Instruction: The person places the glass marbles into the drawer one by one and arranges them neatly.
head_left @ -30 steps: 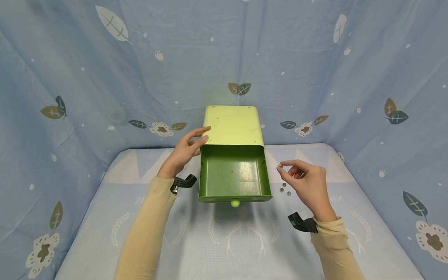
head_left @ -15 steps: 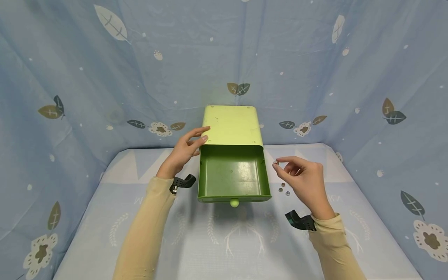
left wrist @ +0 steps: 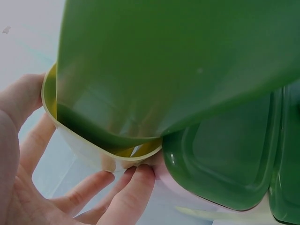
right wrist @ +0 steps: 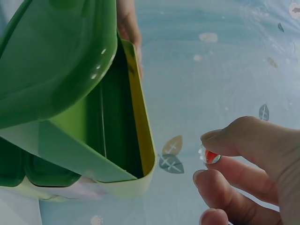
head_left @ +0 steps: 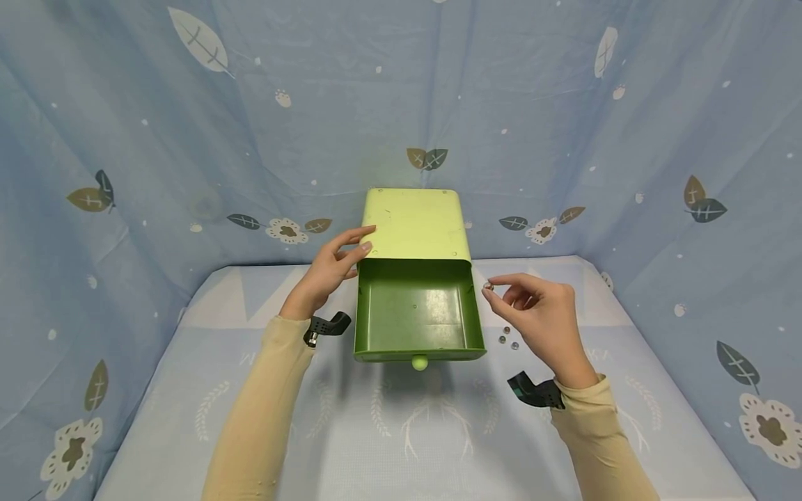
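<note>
A light green box (head_left: pixel 416 224) stands at the back of the table, and its dark green drawer (head_left: pixel 416 312) is pulled out toward me and holds nothing. My left hand (head_left: pixel 335 264) touches the box's left front corner (left wrist: pixel 101 150) with straight fingers. My right hand (head_left: pixel 539 313) hovers just right of the drawer's right wall, pinching a small glass bead (head_left: pixel 488 285) between thumb and forefinger. In the right wrist view the bead (right wrist: pixel 209 155) is clear with a red spot.
Three more small glass beads (head_left: pixel 509 339) lie on the blue patterned tablecloth (head_left: pixel 401 431) right of the drawer, under my right hand. Blue leaf-print cloth walls (head_left: pixel 188 139) close in the back and both sides. A round knob (head_left: pixel 419 362) sticks out of the drawer's front.
My right hand has carried the bead left and slightly up, from beside the loose beads to the drawer's right wall. The left hand and the box have not moved.
</note>
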